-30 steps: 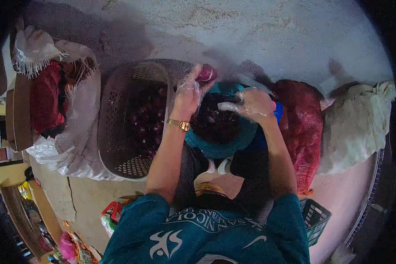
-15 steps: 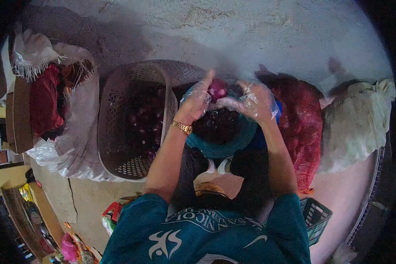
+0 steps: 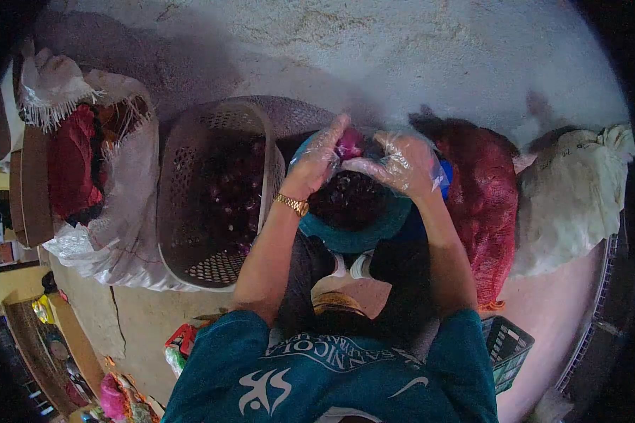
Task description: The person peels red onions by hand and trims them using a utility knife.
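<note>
A red onion [image 3: 349, 144] rests against the palm and fingers of my left hand [image 3: 319, 161], which is closed on it with the index finger pointing up. My right hand [image 3: 406, 162] faces it from the right, its fingers bent and apart from the thumb, whose tip reaches just below the onion. Nothing shows plainly between those fingers. Clear plastic gloves cover both hands, and a gold watch [image 3: 291, 204] circles my left wrist. Beneath them stands a teal basin [image 3: 353, 243] holding dark red onions or skins [image 3: 349, 203], too dim to tell apart.
Left of the basin, a grey perforated basket [image 3: 173, 211] contains dark red onions. Further left is an open white woven sack [image 3: 130, 190]. To the right stand a red mesh sack [image 3: 476, 204] and a pale sack [image 3: 568, 197]. A green crate [image 3: 508, 352] sits behind my right elbow.
My right hand has shifted slightly, its thumb moving a little left under the onion. The onion sits slightly deeper behind the left fingers.
</note>
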A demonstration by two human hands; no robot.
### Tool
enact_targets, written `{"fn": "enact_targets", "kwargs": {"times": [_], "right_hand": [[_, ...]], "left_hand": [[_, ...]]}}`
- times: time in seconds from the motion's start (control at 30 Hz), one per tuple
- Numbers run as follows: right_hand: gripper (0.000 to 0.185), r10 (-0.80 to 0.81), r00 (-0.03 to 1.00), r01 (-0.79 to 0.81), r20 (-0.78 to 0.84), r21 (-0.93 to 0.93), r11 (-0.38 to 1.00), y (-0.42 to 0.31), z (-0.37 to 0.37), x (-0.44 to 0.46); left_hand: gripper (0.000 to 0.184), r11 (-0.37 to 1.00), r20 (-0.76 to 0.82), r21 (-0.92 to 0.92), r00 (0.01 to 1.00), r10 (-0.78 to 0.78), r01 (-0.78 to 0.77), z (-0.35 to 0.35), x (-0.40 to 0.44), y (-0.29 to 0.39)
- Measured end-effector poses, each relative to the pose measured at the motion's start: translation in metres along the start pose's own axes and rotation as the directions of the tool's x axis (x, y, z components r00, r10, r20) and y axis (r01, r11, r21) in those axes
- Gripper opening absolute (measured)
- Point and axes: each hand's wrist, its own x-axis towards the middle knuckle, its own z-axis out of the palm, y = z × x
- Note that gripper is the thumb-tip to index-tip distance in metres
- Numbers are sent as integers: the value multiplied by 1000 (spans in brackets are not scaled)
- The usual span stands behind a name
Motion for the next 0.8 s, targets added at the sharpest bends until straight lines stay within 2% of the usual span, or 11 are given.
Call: {"fn": "enact_targets", "kwargs": {"times": [0.17,0.2,0.27,0.37,0.43,0.47,0.53,0.6,0.67,0.73,0.8], "right_hand": [[57,-75,996,77,-42,50,996,10,5,-1],[54,-87,996,87,6,19,996,11,4,0],[52,-95,994,96,53,-13,995,11,3,-1],[47,-110,994,109,1,49,993,9,3,-1],[44,-86,987,79,135,53,995,9,-1,1],[44,-86,987,80,135,53,995,9,0,-1],[49,-183,979,189,-93,64,980,12,7,-6],[51,-156,984,159,-87,38,987,14,16,-5],[53,-129,988,130,-81,11,991,16,16,-4],[56,-72,995,68,65,64,996,7,4,2],[55,-89,996,87,22,62,994,11,10,0]], "left_hand": [[47,990,-40,137,999,-29,34,-11,6,-4],[48,986,-40,161,999,-37,43,-11,6,-4],[49,987,-22,156,1000,-19,22,-9,6,-5],[50,991,11,137,1000,2,-3,-7,5,-6],[50,992,28,123,1000,4,-7,-3,1,-2],[49,989,32,139,999,43,-47,-1,-3,-1],[49,984,37,154,996,83,-87,-2,-3,0],[49,995,97,102,995,-17,7,-8,4,-2],[48,994,77,105,997,-23,14,-8,3,-2],[48,994,55,108,998,-28,22,-4,-1,1],[47,997,62,76,998,-21,16,-1,-2,2]]}}
